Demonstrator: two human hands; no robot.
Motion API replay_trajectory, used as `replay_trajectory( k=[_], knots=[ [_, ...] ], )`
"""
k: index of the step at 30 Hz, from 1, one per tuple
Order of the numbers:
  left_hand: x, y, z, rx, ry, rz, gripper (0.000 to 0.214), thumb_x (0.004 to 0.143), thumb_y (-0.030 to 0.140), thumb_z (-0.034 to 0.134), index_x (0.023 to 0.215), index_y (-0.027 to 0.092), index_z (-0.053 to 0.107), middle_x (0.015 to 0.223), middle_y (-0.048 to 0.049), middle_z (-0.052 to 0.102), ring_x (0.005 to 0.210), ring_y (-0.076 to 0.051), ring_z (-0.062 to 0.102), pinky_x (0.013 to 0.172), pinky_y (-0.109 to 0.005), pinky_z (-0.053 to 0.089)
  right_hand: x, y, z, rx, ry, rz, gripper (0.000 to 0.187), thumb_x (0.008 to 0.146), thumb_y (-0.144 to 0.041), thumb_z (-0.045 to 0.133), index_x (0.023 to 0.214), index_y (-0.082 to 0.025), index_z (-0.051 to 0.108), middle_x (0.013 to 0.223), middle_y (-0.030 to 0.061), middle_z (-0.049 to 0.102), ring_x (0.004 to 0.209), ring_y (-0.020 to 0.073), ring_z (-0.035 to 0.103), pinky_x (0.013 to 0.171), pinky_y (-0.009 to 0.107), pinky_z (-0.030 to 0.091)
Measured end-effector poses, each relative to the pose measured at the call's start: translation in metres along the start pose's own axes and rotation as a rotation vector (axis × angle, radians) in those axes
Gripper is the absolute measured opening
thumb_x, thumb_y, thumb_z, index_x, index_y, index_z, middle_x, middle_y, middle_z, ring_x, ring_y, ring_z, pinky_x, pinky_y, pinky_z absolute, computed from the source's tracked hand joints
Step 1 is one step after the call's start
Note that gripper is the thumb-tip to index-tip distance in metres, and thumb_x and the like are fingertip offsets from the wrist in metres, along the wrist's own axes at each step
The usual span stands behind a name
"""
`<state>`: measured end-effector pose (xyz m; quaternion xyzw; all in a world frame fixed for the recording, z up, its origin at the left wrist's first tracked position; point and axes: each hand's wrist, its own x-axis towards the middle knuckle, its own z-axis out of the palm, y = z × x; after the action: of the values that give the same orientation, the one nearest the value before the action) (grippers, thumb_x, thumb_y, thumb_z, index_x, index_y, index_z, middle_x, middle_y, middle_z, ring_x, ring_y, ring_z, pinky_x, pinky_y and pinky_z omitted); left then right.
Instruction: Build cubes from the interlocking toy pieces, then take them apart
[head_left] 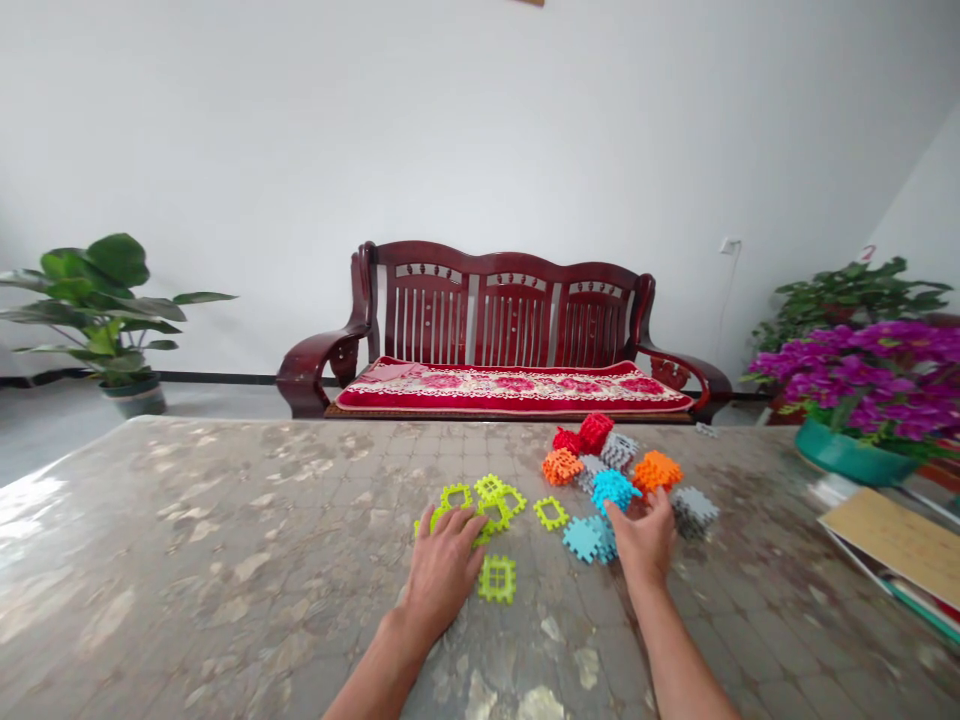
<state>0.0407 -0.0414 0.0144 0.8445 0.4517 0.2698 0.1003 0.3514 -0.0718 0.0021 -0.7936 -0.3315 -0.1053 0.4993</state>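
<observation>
My left hand (444, 560) rests on a loose spread of yellow-green interlocking plastic pieces, its fingers apart and partly covering some of them. One yellow-green window-shaped piece (496, 579) lies just in front of that hand, and a square frame piece (550, 513) is off to its right. My right hand (646, 540) is at the stacks of pieces, thumb and fingers spread. Its thumb is by the bright blue stack (615, 490), its fingertips close to the orange stack (658, 471); whether they touch is unclear. A light blue stack (589, 539) leans left of this hand.
Behind are red stacks (596, 433), another orange stack (561, 466) and grey stacks (619, 451); one grey stack (696, 512) sits right of my right hand. Purple flowers in a teal pot (855, 452) and a cardboard-coloured folder (900, 540) occupy the table's right side. A wooden bench (514, 300) stands beyond.
</observation>
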Motion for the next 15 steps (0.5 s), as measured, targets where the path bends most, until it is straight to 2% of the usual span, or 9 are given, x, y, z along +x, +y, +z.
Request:
replay_trajectory(
  k=[6,15],
  knots=[
    [-0.002,-0.005,0.005,0.008,0.024,-0.009,0.036,0.083,0.021,0.057,0.116,0.031,0.064,0.124,-0.0042,0.065,0.119,-0.027,0.055,0.115,-0.056,0.021,0.004,-0.004,-0.001,-0.132,-0.186,0.11,0.104,0.061,-0.051,0.07,0.147,-0.009,0.029,0.119,0.0182,0.066,0.105,0.0373,0.062,0.087,0.044,0.045],
    [-0.001,-0.003,0.002,0.059,-0.029,-0.016,0.037,0.085,0.022,0.054,0.12,0.031,0.062,0.127,-0.0041,0.064,0.122,-0.027,0.054,0.113,-0.054,0.025,0.012,0.001,0.0,-0.345,-0.287,0.048,0.094,0.068,-0.049,0.065,0.146,-0.009,0.03,0.114,0.0182,0.068,0.105,0.0393,0.062,0.084,0.045,0.046]
  ],
)
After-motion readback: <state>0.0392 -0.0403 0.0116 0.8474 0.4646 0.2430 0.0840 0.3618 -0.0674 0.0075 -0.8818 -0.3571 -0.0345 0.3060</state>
